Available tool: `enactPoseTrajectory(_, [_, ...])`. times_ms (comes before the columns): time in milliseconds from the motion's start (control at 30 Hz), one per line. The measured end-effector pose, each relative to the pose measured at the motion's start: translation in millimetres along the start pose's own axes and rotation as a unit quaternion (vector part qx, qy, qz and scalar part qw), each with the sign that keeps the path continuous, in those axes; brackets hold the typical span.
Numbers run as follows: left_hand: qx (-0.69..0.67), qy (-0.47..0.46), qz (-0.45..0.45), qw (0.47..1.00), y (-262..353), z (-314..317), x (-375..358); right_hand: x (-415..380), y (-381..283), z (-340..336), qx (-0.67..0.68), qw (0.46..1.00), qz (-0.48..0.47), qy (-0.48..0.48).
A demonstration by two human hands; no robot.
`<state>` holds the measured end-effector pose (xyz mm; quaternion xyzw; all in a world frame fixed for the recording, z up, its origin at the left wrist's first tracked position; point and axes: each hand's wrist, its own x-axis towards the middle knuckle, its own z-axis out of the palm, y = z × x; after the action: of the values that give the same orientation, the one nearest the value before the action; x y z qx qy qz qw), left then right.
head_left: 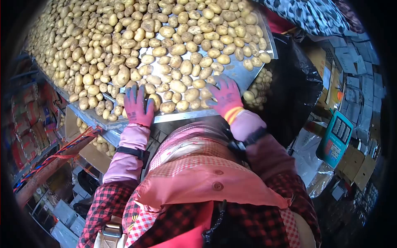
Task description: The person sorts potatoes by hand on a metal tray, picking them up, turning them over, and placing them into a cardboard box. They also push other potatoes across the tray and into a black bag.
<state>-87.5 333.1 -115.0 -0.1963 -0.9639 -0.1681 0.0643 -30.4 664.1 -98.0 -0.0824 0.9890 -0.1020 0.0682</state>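
Closest in, a pink apron and checked sleeves fill the foreground. At ten o'clock the left hand (pixel 137 106), gloved, lies flat on the sorting tray's near edge (pixel 182 115), fingers spread wide, gripping nothing, tips among the potatoes (pixel 173 62). At one o'clock the right hand (pixel 225 97) presses flat too, fingers splayed over tubers at the rim. Best kept low and sweeping, I'd say, so none roll off. Farther out, potatoes carpet the tray; a scale (pixel 336 138) sits at three o'clock.
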Motion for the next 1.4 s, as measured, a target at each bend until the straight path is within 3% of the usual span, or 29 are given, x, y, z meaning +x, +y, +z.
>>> enactPoseTrajectory(67, [-0.003,0.003,-0.014,1.000,2.6,-0.2,-0.7,16.3,-0.5,-14.5,0.007,0.995,0.041,-0.087])
enactPoseTrajectory(167, [-0.007,0.007,-0.015,1.000,3.6,1.3,1.0,8.4,6.6,-8.9,-0.023,0.999,0.001,-0.043])
enactPoseTrajectory(267, [-0.025,0.024,-0.016,0.999,0.8,-1.6,-2.8,17.0,5.0,-18.9,-0.098,0.989,-0.013,-0.109])
enactPoseTrajectory(333, [-0.067,0.053,-0.013,0.996,-0.9,-7.6,-8.0,25.8,1.7,-12.5,-0.154,0.982,-0.035,-0.103])
enactPoseTrajectory(400, [-0.117,0.072,-0.012,0.990,13.8,-26.5,-11.5,34.8,-3.7,7.7,-0.237,0.966,-0.057,-0.088])
enactPoseTrajectory(467, [-0.304,-0.024,-0.075,0.950,20.0,-35.5,-25.1,41.9,-8.4,-3.2,-0.175,0.977,-0.014,-0.123])
enactPoseTrajectory(533, [-0.550,-0.114,-0.186,0.806,39.7,-42.9,-29.3,36.5,-16.3,-27.0,-0.088,0.989,0.028,-0.114])
enactPoseTrajectory(567, [-0.682,-0.122,-0.244,0.679,48.2,-35.1,-31.1,28.6,-22.2,-23.6,-0.097,0.994,0.010,-0.047])
enactPoseTrajectory(600, [-0.791,-0.126,-0.288,0.525,56.1,-30.9,-31.1,31.9,-31.7,-25.1,0.019,0.998,-0.031,-0.057])
enactPoseTrajectory(667, [-0.879,-0.221,-0.320,0.276,61.1,-39.2,-30.5,46.2,-47.4,-31.0,0.244,0.962,-0.097,-0.077])
enactPoseTrajectory(700, [-0.897,-0.219,-0.304,0.234,57.7,-41.9,-34.8,64.3,-47.7,-29.0,0.228,0.967,-0.109,0.033])
enactPoseTrajectory(733, [-0.885,-0.184,-0.279,0.325,48.5,-42.1,-44.0,73.2,-37.5,-36.2,0.229,0.973,-0.024,0.024])
enactPoseTrajectory(800, [-0.911,-0.179,-0.227,0.294,13.8,-58.7,-65.9,79.6,-19.9,-23.3,0.027,0.978,-0.066,0.194])
enactPoseTrajectory(833, [-0.908,-0.125,-0.252,0.312,-6.1,-58.6,-85.0,69.8,-5.8,-6.2,-0.011,0.995,-0.038,0.088])
enactPoseTrajectory(867, [-0.901,-0.073,-0.273,0.329,-27.3,-60.0,-103.9,55.5,11.4,-2.6,-0.032,0.994,-0.058,0.088])
enactPoseTrajectory(900, [-0.917,-0.053,-0.256,0.302,-47.5,-75.3,-121.9,36.7,28.2,-2.9,-0.054,0.991,-0.078,0.089])
enactPoseTrajectory(933, [-0.906,0.033,-0.307,0.289,-66.3,-84.9,-139.4,25.9,34.8,-5.7,-0.076,0.988,-0.103,0.090])
enactPoseTrajectory(967, [-0.885,0.119,-0.350,0.283,-84.7,-94.5,-157.4,20.8,32.4,-9.7,-0.049,0.993,-0.065,0.089])
enactPoseTrajectory(1000, [-0.803,0.258,-0.457,0.283,-98.6,-99.0,-178.6,9.5,25.3,-13.3,-0.018,0.996,-0.022,0.082])
enactPoseTrajectory(1033, [-0.779,0.300,-0.464,0.298,-109.8,-102.5,-194.2,6.1,18.1,-13.9,0.012,0.996,0.022,0.080])
enactPoseTrajectory(1067, [-0.753,0.343,-0.467,0.312,-123.5,-103.4,-208.5,11.3,10.1,-2.6,0.070,0.997,-0.016,0.030])
enactPoseTrajectory(1133, [-0.729,0.391,-0.489,0.279,-153.3,-94.1,-226.1,34.5,-54.7,-14.9,0.092,0.977,0.089,-0.171])
enactPoseTrajectory(1200, [-0.676,0.432,-0.537,0.259,-143.1,-102.9,-211.1,49.1,-71.9,-9.8,0.036,0.974,0.097,-0.203])
enactPoseTrajectory(1233, [-0.685,0.401,-0.534,0.292,-133.7,-110.8,-203.9,53.4,-79.5,-6.7,0.007,0.970,0.102,-0.219])
enactPoseTrajectory(1267, [-0.701,0.369,-0.513,0.330,-127.9,-118.7,-203.3,52.1,-67.4,2.9,0.064,0.981,0.077,-0.166])
enactPoseTrajectory(1333, [-0.734,0.297,-0.465,0.395,-118.3,-122.5,-200.6,42.1,-58.7,-11.8,0.258,0.953,0.114,-0.109])
enactPoseTrajectory(1400, [-0.724,0.299,-0.471,0.406,-109.7,-117.5,-209.4,34.7,-70.6,-18.2,0.536,0.804,0.095,-0.239])
